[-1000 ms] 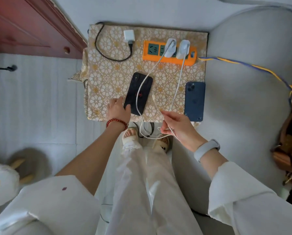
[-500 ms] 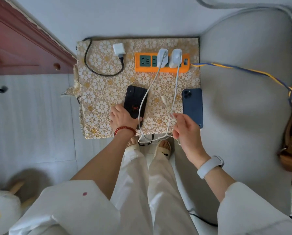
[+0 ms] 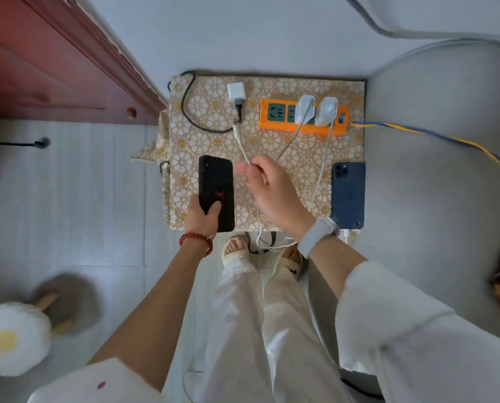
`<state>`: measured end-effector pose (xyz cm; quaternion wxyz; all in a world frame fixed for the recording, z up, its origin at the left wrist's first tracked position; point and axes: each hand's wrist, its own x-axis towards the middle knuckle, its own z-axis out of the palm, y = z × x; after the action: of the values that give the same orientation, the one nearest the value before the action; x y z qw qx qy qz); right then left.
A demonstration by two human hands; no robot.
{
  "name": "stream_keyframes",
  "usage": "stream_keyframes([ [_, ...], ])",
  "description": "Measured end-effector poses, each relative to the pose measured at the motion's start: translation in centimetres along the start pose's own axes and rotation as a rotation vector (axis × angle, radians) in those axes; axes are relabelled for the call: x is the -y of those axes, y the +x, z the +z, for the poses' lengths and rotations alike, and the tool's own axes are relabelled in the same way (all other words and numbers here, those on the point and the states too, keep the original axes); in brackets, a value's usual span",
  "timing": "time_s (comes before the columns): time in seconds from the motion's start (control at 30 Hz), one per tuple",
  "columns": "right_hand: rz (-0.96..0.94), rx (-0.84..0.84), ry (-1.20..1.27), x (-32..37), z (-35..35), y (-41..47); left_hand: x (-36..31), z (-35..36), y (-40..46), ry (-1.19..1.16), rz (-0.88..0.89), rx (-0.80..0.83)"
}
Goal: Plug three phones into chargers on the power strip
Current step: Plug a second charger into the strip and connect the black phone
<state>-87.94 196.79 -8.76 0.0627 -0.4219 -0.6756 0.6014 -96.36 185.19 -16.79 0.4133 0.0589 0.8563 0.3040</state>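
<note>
Gripping the near end of the black phone (image 3: 216, 193), the left hand (image 3: 202, 218) has its thumb laid across the phone's back and its fingers curled under the left edge. The phone sits partly over the patterned cloth (image 3: 272, 158), its far end pointing away from the fingers.

The right hand (image 3: 272, 193) hovers just right of that phone, thumb and forefinger pinching a white cable (image 3: 241, 146) near its free end — the remaining fingers are loosely curled. Beyond the fingertips the cable's tip points toward a loose white charger (image 3: 236, 91) with a black cord (image 3: 190, 112), lying unplugged on the cloth.

Farther from the fingers and to their right lies the orange power strip (image 3: 272, 125), with two white chargers (image 3: 315, 110) plugged in side by side. Their white leads run back toward the person. Right of the right wrist, a blue phone (image 3: 348, 196) lies face down at the cloth's edge — whether a lead is plugged into it, I cannot tell.
</note>
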Motion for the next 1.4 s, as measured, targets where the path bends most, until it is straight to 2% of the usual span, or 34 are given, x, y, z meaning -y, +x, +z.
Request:
stream_keyframes([
  [0.1, 0.255, -0.012, -0.072, -3.2, -0.5, -0.2, -0.4, -1.2, -0.8, -0.243, -0.081, 0.012],
  [0.17, 0.37, -0.136, -0.201, -5.5, -2.7, -1.7, -1.0, -1.3, -1.7, -0.527, -0.188, 0.072],
  [0.27, 0.348, -0.376, -0.411, -7.8, -7.2, -3.6, -1.8, -0.6, -3.0, -0.797, -0.249, 0.181],
  [0.33, 0.307, -0.411, -0.486, -8.1, -9.3, -4.0, -2.3, 0.2, -3.7, -0.858, -0.247, 0.223],
  [0.5, 0.186, -0.107, -0.37, -6.0, -8.0, -4.6, -3.6, 1.7, -4.5, -0.935, -0.313, 0.282],
  [0.6, 0.138, -0.03, -0.291, -5.5, -5.5, -5.9, -4.1, 1.9, -4.4, -1.009, -0.388, 0.285],
  [0.7, 0.132, -0.014, -0.194, -5.3, -3.6, -7.5, -4.3, 1.8, -4.1, -1.046, -0.421, 0.26],
  [0.8, 0.115, -0.034, -0.206, -4.9, -2.6, -8.4, -4.5, 1.8, -4.3, -1.07, -0.42, 0.243],
  [1.0, 0.234, 0.035, -0.097, -4.0, -2.4, -8.4, -5.3, 2.0, -5.3, -1.106, -0.387, 0.266],
  [1.23, 0.274, 0.026, -0.024, -3.3, -2.7, -7.9, -5.9, 2.2, -6.0, -1.052, -0.335, 0.254],
  [1.4, 0.323, 0.087, -0.009, -3.0, -2.9, -7.6, -6.0, 1.9, -6.2, -1.01, -0.328, 0.199],
])
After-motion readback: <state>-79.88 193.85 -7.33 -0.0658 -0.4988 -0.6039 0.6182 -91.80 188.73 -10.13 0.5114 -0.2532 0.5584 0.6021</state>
